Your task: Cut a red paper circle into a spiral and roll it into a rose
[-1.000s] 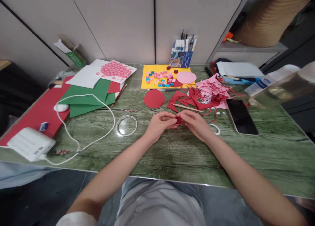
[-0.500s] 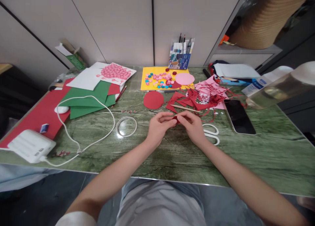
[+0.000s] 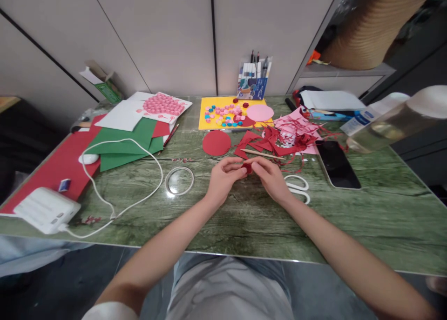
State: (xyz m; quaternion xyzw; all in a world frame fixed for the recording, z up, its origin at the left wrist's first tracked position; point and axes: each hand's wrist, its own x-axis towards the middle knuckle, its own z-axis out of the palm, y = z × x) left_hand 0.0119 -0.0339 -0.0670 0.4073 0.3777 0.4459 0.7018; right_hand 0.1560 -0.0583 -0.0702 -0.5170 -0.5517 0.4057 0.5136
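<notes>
Between the fingertips of both hands is a small dark red paper roll, held above the green table. My left hand pinches it from the left, with the fingers closed. My right hand has its fingers pressed against its other side. Just beyond the hands lie a red paper disc, red paper scraps and a pointed wooden stick. White-handled scissors lie beside my right hand, their blades hidden beneath it.
A yellow sheet bears several small coloured paper rolls and a pink disc. Rightward are a phone and a clear jug. On the left are a tape ring, green paper and a white charger with a looped cable.
The fingers have shifted slightly around the red paper roll, and more of its round end shows now. The whole view has moved a little. Both hands keep their hold.
</notes>
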